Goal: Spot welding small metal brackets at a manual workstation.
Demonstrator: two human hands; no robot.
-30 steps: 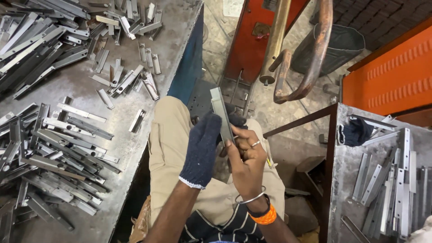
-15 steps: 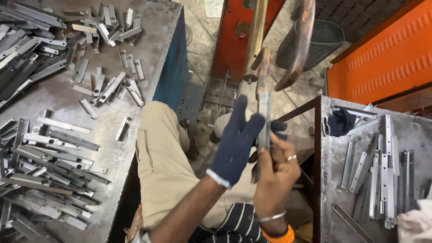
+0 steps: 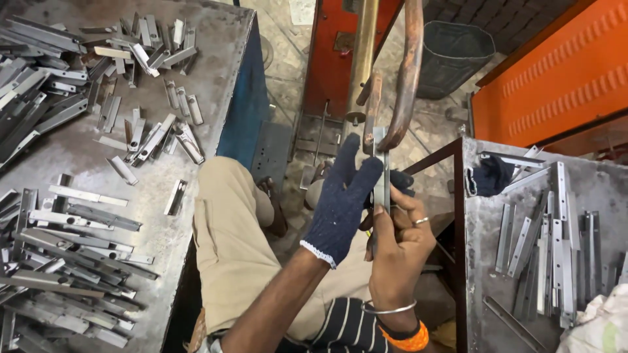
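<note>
Metal strip [image 3: 381,171], gripped upright between the gloved left hand [image 3: 343,196] and the bare right hand [image 3: 399,243], has risen from lap level to the copper welding arms [image 3: 392,85], between two tables [image 3: 216,72] of cut pieces.

A grey metal surface [image 3: 216,59] fills the left of the frame, strewn with loose steel strips [image 3: 72,261]. At the right, a second surface [image 3: 477,274] holds more strips [image 3: 556,242] and a dark glove [image 3: 487,176]. A black bin [image 3: 454,55] stands at the upper centre-right, beside an orange panel [image 3: 556,72].
</note>
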